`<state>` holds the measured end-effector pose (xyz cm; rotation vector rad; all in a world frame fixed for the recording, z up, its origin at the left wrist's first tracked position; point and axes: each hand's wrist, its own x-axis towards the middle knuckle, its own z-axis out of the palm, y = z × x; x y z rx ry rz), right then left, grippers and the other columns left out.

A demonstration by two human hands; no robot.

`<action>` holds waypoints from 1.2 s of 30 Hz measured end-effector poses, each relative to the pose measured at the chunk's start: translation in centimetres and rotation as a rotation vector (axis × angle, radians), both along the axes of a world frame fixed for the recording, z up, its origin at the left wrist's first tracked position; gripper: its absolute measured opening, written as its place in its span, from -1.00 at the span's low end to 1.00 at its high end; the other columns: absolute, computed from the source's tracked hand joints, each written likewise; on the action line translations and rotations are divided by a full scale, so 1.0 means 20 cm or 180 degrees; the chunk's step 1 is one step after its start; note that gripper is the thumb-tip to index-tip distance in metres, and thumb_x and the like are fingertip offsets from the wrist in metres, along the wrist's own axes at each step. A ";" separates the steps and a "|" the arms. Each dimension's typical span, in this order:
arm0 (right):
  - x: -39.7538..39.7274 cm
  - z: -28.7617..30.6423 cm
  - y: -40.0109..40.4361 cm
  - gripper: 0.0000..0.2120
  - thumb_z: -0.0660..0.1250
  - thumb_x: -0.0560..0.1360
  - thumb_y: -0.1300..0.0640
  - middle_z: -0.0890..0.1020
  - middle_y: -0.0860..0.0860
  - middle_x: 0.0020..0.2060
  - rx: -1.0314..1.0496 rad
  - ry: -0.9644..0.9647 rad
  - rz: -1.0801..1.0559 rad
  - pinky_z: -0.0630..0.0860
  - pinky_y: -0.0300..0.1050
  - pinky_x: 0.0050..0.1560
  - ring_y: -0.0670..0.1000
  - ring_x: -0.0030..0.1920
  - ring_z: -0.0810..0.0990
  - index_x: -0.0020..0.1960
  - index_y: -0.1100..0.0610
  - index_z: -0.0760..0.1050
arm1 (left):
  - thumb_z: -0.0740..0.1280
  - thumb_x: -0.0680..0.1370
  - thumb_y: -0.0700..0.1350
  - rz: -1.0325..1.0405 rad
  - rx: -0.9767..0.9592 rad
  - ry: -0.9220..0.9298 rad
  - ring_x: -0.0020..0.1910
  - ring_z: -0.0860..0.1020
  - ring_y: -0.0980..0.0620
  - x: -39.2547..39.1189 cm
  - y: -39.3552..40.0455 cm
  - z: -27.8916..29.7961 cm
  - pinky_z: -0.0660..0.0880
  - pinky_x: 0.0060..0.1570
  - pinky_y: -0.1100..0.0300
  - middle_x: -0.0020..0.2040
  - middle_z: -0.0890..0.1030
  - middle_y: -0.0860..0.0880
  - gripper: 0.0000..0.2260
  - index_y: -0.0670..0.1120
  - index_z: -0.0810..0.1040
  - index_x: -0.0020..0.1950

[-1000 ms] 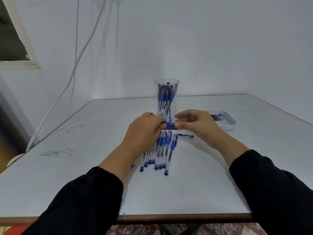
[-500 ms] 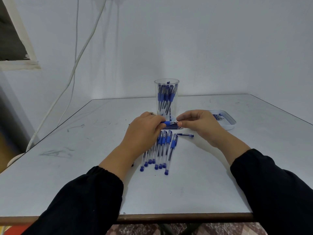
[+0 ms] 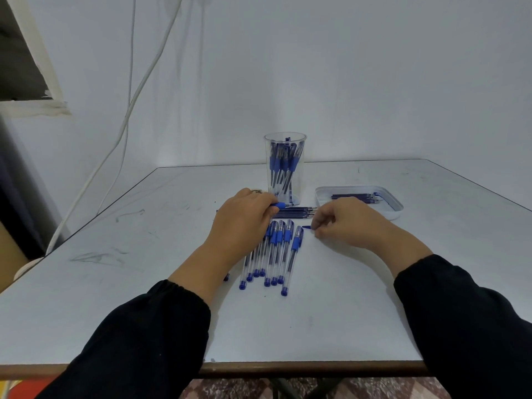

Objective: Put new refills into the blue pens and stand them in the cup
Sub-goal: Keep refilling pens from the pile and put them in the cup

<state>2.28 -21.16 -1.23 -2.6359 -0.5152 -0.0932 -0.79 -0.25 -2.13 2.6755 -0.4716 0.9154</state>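
Observation:
My left hand (image 3: pixel 243 223) grips a blue pen (image 3: pixel 277 205) by its grip, pointing right, just in front of the clear cup (image 3: pixel 285 168). The cup holds several blue pens standing upright. My right hand (image 3: pixel 342 221) rests low on the table and pinches a small blue pen cap (image 3: pixel 307 227) at its fingertips. Several clear-barrelled blue pens (image 3: pixel 277 251) lie side by side on the table under my left hand. A few dark refills (image 3: pixel 296 212) lie loose in front of the cup.
A shallow white tray (image 3: pixel 395 207) with several dark refills stands right of the cup. The white table (image 3: pixel 316 318) has a brown front edge. White cables hang along the wall at the left.
My right hand has left the tip of the pen held by my left hand and dropped to the table, onto the small blue cap. My left hand stays in place.

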 end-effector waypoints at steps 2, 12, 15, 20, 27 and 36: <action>0.00 0.00 0.00 -0.88 0.38 0.44 0.08 0.61 -0.17 -0.17 -0.0132 -0.0089 -0.0051 0.47 -0.19 0.00 -0.09 -0.08 0.55 -0.16 -0.15 0.61 | 0.17 0.62 -0.04 0.0018 0.0019 0.0022 -0.10 0.32 0.16 0.00 0.00 0.00 0.19 -0.19 0.30 -0.05 0.60 0.00 -0.76 -0.04 0.54 0.21; 0.02 0.00 -0.02 -0.77 0.29 0.50 0.13 0.57 -0.22 -0.17 0.0091 -0.0588 -0.0056 0.35 -0.22 -0.11 -0.18 -0.15 0.45 0.05 -0.10 0.63 | 0.18 0.61 -0.09 -0.0066 0.0012 0.0050 -0.06 0.34 0.16 -0.01 0.00 0.00 0.18 -0.15 0.33 0.01 0.60 0.02 -0.77 -0.04 0.52 0.22; 0.01 0.00 0.00 -0.80 0.29 0.53 0.09 0.56 -0.26 -0.13 0.0345 -0.1028 0.0070 0.31 -0.24 -0.07 -0.19 -0.07 0.43 0.09 -0.08 0.62 | 0.19 0.61 -0.11 -0.0114 -0.0004 0.0055 0.02 0.40 0.10 -0.01 -0.01 0.00 0.20 -0.10 0.32 0.03 0.60 0.02 -0.77 -0.04 0.52 0.22; -0.01 -0.02 0.04 -0.82 0.37 0.52 0.05 0.64 -0.13 -0.05 0.0601 -0.1459 0.0356 0.38 -0.16 0.03 -0.10 0.01 0.48 0.10 0.02 0.64 | 0.21 0.60 -0.12 -0.0212 0.0042 -0.0025 -0.05 0.38 0.12 0.00 -0.01 -0.01 0.23 -0.12 0.28 -0.03 0.59 0.02 -0.80 -0.04 0.54 0.17; 0.02 -0.05 0.06 -0.89 0.38 0.52 0.11 0.66 -0.08 -0.16 0.0498 -0.1722 0.0526 0.40 -0.13 -0.04 -0.04 -0.09 0.52 0.00 0.06 0.67 | 0.24 0.58 -0.14 -0.0246 0.0079 -0.0108 -0.04 0.43 0.06 0.01 -0.01 -0.02 0.28 -0.10 0.24 -0.04 0.61 0.01 -0.82 -0.06 0.56 0.14; 0.06 -0.06 0.00 -0.88 0.31 0.55 0.07 0.63 -0.11 -0.13 0.0495 -0.1590 0.0032 0.37 -0.09 0.02 -0.05 -0.04 0.47 0.00 0.00 0.63 | 0.19 0.61 -0.14 0.0228 0.0074 -0.0003 0.08 0.40 0.00 0.05 0.06 -0.02 0.17 0.09 0.16 0.07 0.59 0.03 -0.80 -0.03 0.51 0.20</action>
